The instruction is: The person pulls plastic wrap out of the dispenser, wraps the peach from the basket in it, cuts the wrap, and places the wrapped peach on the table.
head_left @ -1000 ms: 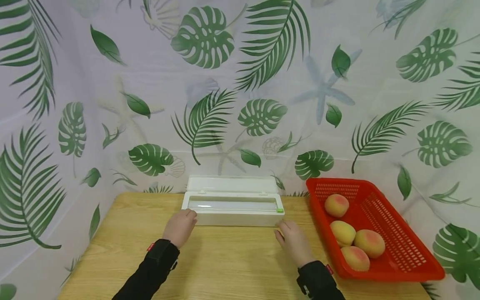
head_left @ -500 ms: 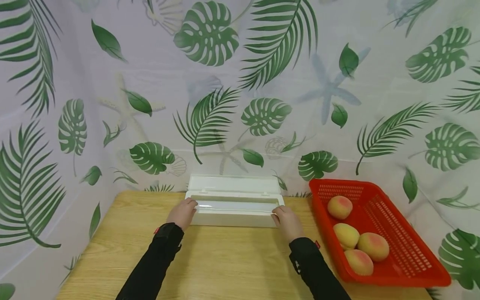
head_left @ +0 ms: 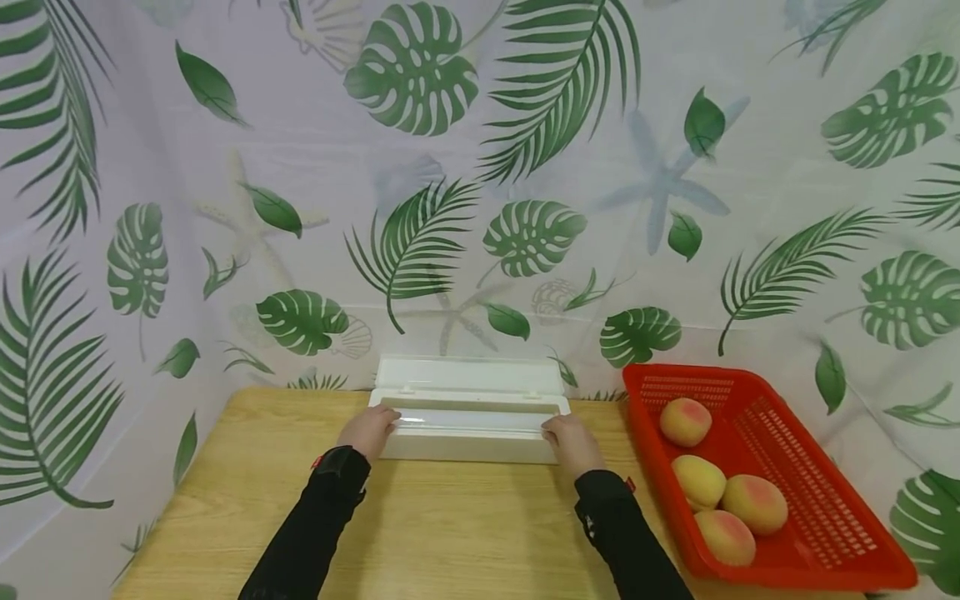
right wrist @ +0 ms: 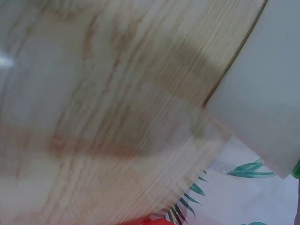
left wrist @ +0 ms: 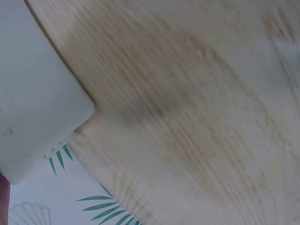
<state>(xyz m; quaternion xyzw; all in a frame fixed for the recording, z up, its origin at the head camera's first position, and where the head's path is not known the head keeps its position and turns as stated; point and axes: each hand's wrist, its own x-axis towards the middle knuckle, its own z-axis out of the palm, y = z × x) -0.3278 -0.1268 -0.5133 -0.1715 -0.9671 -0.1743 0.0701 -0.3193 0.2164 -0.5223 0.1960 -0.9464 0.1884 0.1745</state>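
Note:
A long white cling film dispenser box (head_left: 472, 450) stands at the back of the table, its lid (head_left: 468, 375) tilted back against the wall. Inside and along its front edge lies shiny cling film (head_left: 468, 419). My left hand (head_left: 367, 432) pinches the film near the left front corner. At the other end, my right hand (head_left: 576, 446) pinches it with thumb and fingers, covering the green piece at that corner. Both wrist views show mostly tabletop, with a corner of the box (left wrist: 37, 84) in the left wrist view.
A red plastic basket (head_left: 825, 467) stands at the right, beyond my right hand. Several peaches (head_left: 753, 504) lie in its left part. A leaf-patterned cloth wall (head_left: 465, 250) rises right behind the wooden table (head_left: 465, 525).
Both hands have moved up to the box's front edge, the right one from below its right corner. The green piece there is now hidden. The view has shifted slightly.

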